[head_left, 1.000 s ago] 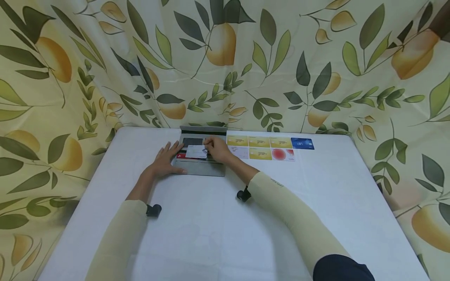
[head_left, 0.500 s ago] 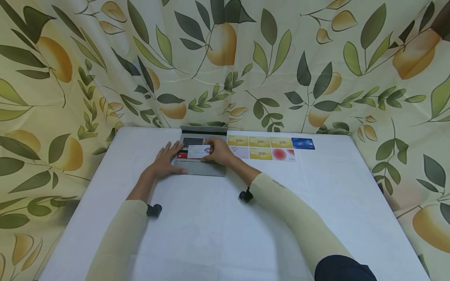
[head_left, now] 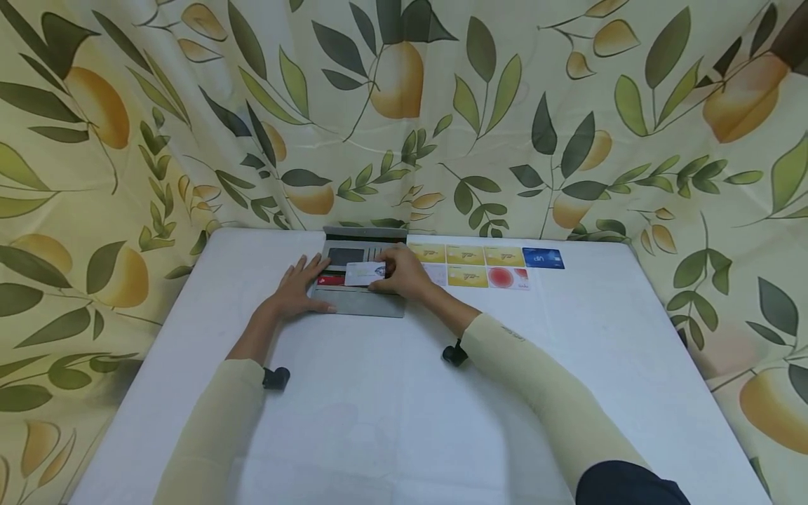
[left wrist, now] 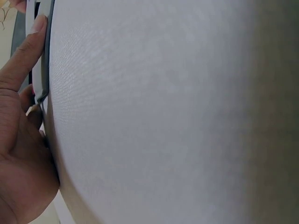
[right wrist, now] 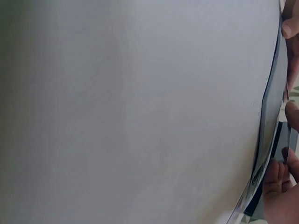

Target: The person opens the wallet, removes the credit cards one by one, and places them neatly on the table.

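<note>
A grey card wallet [head_left: 362,304] lies spread open near the table's far edge, with a red card [head_left: 330,280] partly showing inside. My left hand [head_left: 298,287] rests on its left side, fingers spread; in the left wrist view the thumb [left wrist: 28,49] lies along the wallet's front edge. My right hand [head_left: 407,273] pinches a white card [head_left: 362,273] by its right end, over the wallet's middle. Whether the card lies in a slot or above it, I cannot tell. The right wrist view catches the right hand [right wrist: 282,191] only at its edge.
Right of the wallet several cards lie in two rows: yellow ones [head_left: 466,254], a blue one [head_left: 544,259], one with a red circle [head_left: 503,278] and a pale lilac one [head_left: 435,273], partly behind the right hand. A leaf-and-fruit patterned curtain [head_left: 480,161] hangs behind the white table [head_left: 379,421].
My right hand has slid a little to the right with the white card, uncovering more of the red card. Its thumb has come onto the card's near edge. My left hand stays put.
</note>
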`<state>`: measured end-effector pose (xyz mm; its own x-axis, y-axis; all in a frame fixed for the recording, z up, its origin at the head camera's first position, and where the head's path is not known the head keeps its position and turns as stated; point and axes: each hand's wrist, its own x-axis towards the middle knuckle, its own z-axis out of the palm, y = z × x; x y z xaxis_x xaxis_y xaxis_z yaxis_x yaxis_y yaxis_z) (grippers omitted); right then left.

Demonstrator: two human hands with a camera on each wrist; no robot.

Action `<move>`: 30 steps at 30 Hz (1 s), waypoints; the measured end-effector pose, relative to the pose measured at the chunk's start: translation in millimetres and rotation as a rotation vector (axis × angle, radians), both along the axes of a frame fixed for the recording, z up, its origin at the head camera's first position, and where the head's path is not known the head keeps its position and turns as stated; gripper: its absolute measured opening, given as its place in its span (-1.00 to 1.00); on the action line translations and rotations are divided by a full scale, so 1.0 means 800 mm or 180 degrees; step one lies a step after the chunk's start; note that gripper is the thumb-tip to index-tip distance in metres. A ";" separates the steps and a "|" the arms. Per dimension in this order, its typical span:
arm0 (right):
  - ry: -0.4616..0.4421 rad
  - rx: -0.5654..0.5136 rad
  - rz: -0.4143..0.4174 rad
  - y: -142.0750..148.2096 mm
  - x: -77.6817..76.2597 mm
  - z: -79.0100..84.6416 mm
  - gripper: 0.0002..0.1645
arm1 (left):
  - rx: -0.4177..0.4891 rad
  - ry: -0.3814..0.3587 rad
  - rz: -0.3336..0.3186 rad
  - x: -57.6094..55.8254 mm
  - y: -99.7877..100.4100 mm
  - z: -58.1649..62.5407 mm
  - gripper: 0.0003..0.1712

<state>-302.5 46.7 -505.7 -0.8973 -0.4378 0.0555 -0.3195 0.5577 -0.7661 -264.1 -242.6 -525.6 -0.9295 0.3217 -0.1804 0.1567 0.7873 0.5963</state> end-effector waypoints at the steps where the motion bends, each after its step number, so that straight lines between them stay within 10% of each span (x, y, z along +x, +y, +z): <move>1: 0.0044 0.0024 0.0001 0.003 0.001 0.000 -0.27 | -0.0002 0.0002 0.0001 0.000 0.000 0.000 0.34; 30: 0.0283 0.0005 -0.0224 0.073 0.022 -0.003 -0.31 | 0.0036 0.0015 -0.0004 0.000 0.000 -0.002 0.34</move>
